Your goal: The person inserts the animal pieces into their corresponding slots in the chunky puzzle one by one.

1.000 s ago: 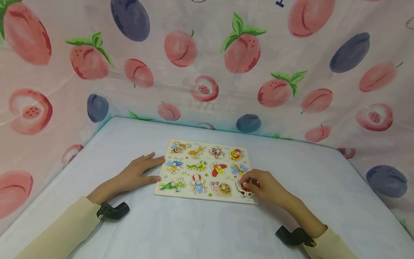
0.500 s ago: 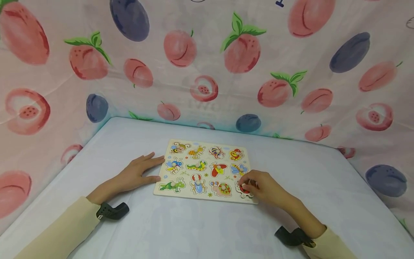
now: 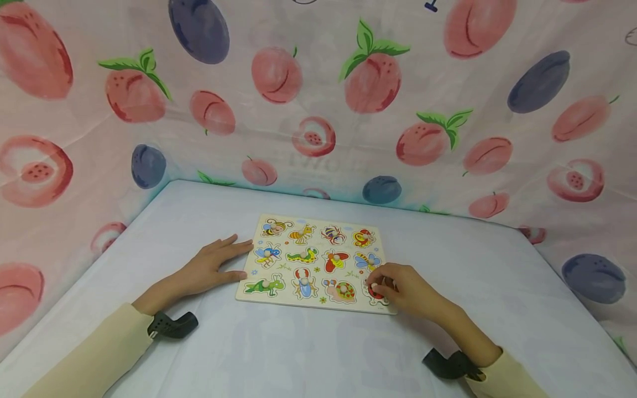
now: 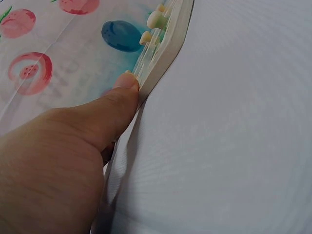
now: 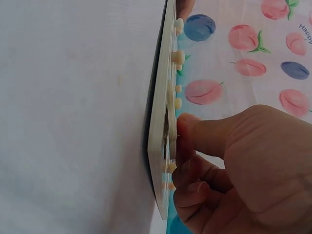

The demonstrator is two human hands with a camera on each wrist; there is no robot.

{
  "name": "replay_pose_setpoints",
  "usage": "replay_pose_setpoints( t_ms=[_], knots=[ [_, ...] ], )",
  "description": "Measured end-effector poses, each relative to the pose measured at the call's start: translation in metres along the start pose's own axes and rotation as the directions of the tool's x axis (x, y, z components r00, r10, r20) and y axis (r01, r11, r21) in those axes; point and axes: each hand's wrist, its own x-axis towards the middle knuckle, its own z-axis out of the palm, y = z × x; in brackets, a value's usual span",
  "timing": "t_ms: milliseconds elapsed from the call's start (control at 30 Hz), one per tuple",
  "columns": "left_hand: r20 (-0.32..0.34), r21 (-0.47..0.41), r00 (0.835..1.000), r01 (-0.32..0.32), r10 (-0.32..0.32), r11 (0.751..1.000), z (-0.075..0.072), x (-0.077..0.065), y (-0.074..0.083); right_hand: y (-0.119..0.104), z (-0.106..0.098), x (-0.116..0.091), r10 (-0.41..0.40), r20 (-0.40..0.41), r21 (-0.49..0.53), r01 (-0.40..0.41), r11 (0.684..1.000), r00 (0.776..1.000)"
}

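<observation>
A wooden peg puzzle board [image 3: 318, 301] with several insect pieces lies flat on the white-covered table. At its near right corner, my right hand [image 3: 410, 287] pinches the ladybug puzzle piece [image 3: 376, 298] between thumb and fingertips. In the right wrist view that piece [image 5: 172, 139] stands slightly proud of the board, one end tilted out of its recess; the fingers hide its knob. My left hand [image 3: 211, 266] lies with fingers spread, thumb and fingertips at the board's left edge. The left wrist view shows the left thumb [image 4: 117, 105] against the board's corner.
Other knobbed pieces sit in the board, among them a snail [image 3: 340, 290], a blue beetle [image 3: 304, 283] and a caterpillar [image 3: 302, 255]. Fruit-printed cloth [image 3: 278, 138] hangs behind the table and on the left. Black wrist devices [image 3: 171, 325] sit on both forearms.
The ladybug piece has turned and shifted slightly at its recess under my right fingers, lying nearer the board's printed outline. My left hand has stayed at the board's edge.
</observation>
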Motion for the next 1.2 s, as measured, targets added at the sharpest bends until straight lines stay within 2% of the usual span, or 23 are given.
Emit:
replay_pose_setpoints(
  t_ms=[200, 833, 1200],
  knots=[
    [0.001, -0.003, 1.000, 0.004, -0.004, 1.000, 0.000, 0.000, 0.001, 0.002, 0.000, 0.000, 0.025, 0.013, 0.029, -0.025, 0.999, 1.000],
    [-0.001, 0.006, 1.000, -0.005, 0.005, 1.000, 0.001, -0.001, 0.000, 0.006, 0.005, -0.001, 0.065, -0.024, 0.051, -0.063, 0.997, 0.998],
    [0.003, -0.002, 1.000, 0.014, -0.014, 1.000, 0.001, 0.000, 0.000, 0.012, 0.007, 0.000, 0.020, -0.044, 0.056, -0.018, 0.998, 0.999]
  ],
)
